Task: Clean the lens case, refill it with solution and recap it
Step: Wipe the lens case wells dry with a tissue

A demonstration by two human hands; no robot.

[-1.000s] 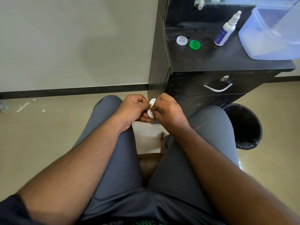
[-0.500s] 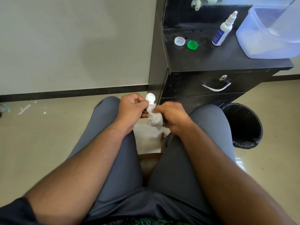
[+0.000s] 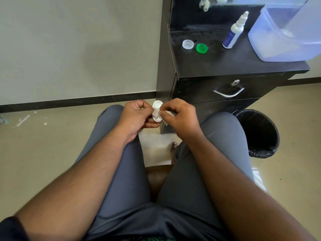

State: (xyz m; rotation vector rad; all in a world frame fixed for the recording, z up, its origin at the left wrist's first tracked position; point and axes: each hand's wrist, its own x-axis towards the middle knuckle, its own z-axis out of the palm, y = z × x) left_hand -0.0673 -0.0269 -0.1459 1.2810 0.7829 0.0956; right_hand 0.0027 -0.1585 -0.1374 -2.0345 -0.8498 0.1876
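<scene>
- Nearest, both forearms extend over grey trousers (image 3: 111, 171); smooth beige floor lies either side.
- Left hand (image 3: 135, 117): fingers curled, pinching the white twin-well lens case (image 3: 157, 113) upright above the knees.
- Right hand (image 3: 180, 117): fingers curled round a crumpled white tissue (image 3: 169, 113), held against the case. Half a second ago the tissue hung loose below the case; now it is bunched in the hand.
- Right, a round black bin (image 3: 260, 133) carries a liner.
- Farther, on the matte black cabinet (image 3: 234, 66): clear cap (image 3: 188, 44), green cap (image 3: 201, 48), solution bottle (image 3: 234, 32), translucent plastic tub (image 3: 286, 32); contents unclear.
</scene>
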